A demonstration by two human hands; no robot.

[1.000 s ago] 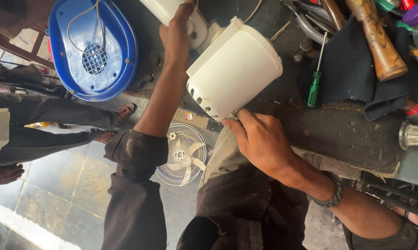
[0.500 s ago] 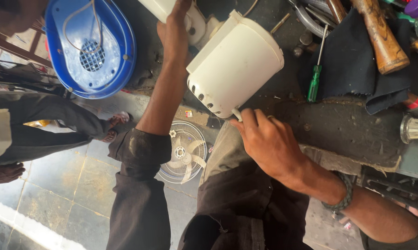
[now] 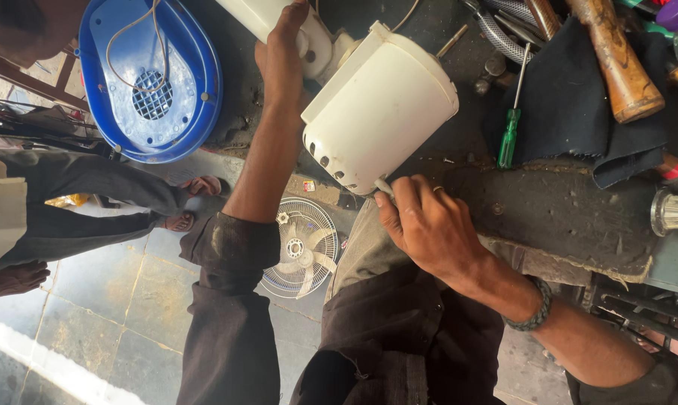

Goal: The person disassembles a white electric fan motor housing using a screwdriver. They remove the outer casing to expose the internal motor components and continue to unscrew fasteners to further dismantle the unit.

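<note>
A white plastic motor housing [image 3: 380, 112] with vent holes along its rim lies tilted on the dark workbench [image 3: 564, 217]. My left hand [image 3: 282, 52] reaches over it and grips the white neck piece [image 3: 260, 15] joined to the housing's far side. My right hand [image 3: 429, 225], with a braided band at the wrist, sits at the housing's near rim. Its thumb and fingers pinch a small pale piece [image 3: 384, 186] pressed against that rim; what the piece is cannot be made out.
A blue fan cover [image 3: 151, 82] with a loose cord lies at the left. On the bench to the right are a green-handled screwdriver [image 3: 510, 135], a dark cloth [image 3: 571, 112], a wooden handle [image 3: 616, 60] and a metal cap [image 3: 673, 211]. A small fan [image 3: 301, 247] stands on the tiled floor; another person [image 3: 54, 195] sits at left.
My right hand has slid a little right along the housing's rim and closed its fingertips there. My left hand keeps its grip on the neck piece.
</note>
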